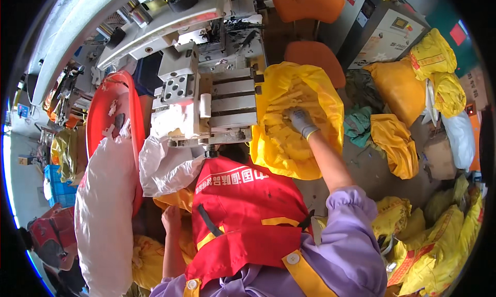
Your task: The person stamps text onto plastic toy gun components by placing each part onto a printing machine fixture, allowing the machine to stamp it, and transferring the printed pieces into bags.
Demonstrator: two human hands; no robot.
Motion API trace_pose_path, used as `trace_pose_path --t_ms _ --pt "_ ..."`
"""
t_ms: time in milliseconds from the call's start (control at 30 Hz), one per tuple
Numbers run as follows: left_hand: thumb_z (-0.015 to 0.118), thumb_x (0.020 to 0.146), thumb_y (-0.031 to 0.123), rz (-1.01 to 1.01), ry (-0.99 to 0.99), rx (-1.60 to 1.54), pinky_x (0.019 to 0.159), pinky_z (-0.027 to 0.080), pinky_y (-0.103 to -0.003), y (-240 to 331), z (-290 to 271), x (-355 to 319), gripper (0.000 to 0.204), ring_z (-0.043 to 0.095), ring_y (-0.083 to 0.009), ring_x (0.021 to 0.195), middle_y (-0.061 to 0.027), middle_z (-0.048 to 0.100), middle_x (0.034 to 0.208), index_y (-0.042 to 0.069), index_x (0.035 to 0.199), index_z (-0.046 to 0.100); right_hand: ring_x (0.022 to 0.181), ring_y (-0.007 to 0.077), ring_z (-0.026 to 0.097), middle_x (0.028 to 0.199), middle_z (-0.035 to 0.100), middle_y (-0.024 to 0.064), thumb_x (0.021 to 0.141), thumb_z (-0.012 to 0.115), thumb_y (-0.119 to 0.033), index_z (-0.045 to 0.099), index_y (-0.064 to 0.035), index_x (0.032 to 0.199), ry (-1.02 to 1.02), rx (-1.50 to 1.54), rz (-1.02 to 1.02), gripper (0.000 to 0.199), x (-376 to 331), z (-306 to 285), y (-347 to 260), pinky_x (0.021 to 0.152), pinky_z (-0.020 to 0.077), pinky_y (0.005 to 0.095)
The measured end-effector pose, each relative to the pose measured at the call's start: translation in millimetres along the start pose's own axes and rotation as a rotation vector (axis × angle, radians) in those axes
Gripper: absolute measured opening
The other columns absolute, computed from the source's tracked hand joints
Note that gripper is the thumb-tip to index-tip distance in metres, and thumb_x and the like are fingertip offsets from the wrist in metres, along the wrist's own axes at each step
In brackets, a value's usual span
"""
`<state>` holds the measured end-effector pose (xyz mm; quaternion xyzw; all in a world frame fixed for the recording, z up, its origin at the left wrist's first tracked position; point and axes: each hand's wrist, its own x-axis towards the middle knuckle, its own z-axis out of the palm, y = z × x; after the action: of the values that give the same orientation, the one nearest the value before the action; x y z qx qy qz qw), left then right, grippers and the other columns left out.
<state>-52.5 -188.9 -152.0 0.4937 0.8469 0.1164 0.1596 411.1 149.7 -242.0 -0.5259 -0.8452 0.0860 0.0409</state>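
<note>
My right hand (301,121), in a grey glove, reaches into a large yellow bag (333,103) that stands open beside the machine. Its fingers are stretched over the many yellow strip-like pieces (281,136) in the bag and touch them; I see no piece held in the fingers. Low on my left, my bare left hand (171,217) is closed next to an orange-yellow bag (181,200). Whatever its curled fingers hold is hidden. A red apron (248,193) covers my lap between the two arms.
A machine with a slotted metal bed (232,103) stands directly ahead. At left are a red basin (95,116) and a long white sack (106,214). Two orange chair parts, a backrest (309,5) and seat (315,56), stand beyond. Yellow sacks (434,245) crowd the right floor.
</note>
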Motion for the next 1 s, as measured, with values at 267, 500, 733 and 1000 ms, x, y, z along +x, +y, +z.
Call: trace_pose_path --t_ms 267,500,733,1000 --pt "0.059 0.083 0.017 0.136 0.073 -0.175 0.059 0.047 -0.037 64 -15 15 0.018 0.062 -0.0324 0.067 -0.0171 0.062 0.074 0.000 0.085 0.064 0.073 0.0325 0.061 0.087 0.063 0.0126 0.082 0.059 -0.017 0.055 -0.0056 0.093 0.552 0.727 0.227 0.017 -51 -102 -6 0.062 0.0467 0.0398" --pt "0.060 0.081 0.012 0.400 0.181 -0.354 0.061 0.049 -0.036 114 -24 22 0.011 0.064 -0.0322 0.071 -0.0178 0.064 0.080 0.003 0.084 0.065 0.081 0.0319 0.060 0.091 0.061 0.0160 0.075 0.060 -0.009 0.056 -0.0038 0.103 0.237 0.544 0.389 0.028 -118 -36 1 0.071 0.0482 0.0379" --pt "0.061 0.078 0.006 0.544 0.350 -0.460 0.065 0.049 -0.037 140 -72 36 0.008 0.063 -0.0306 0.075 -0.0142 0.064 0.079 0.001 0.083 0.064 0.087 0.0317 0.058 0.097 0.057 0.0145 0.070 0.058 0.000 0.059 -0.0001 0.094 -0.040 0.458 0.146 0.024 -153 -42 -26 0.074 0.0472 0.0371" --pt "0.061 0.078 0.014 0.881 0.751 -0.186 0.079 0.043 -0.044 240 -119 114 0.022 0.057 -0.0302 0.090 -0.0117 0.061 0.095 0.004 0.098 0.060 0.086 0.0236 0.059 0.093 0.059 0.0106 0.080 0.062 -0.015 0.059 -0.0036 0.098 0.518 0.579 0.058 0.022 -136 -150 -38 0.076 0.0466 0.0329"
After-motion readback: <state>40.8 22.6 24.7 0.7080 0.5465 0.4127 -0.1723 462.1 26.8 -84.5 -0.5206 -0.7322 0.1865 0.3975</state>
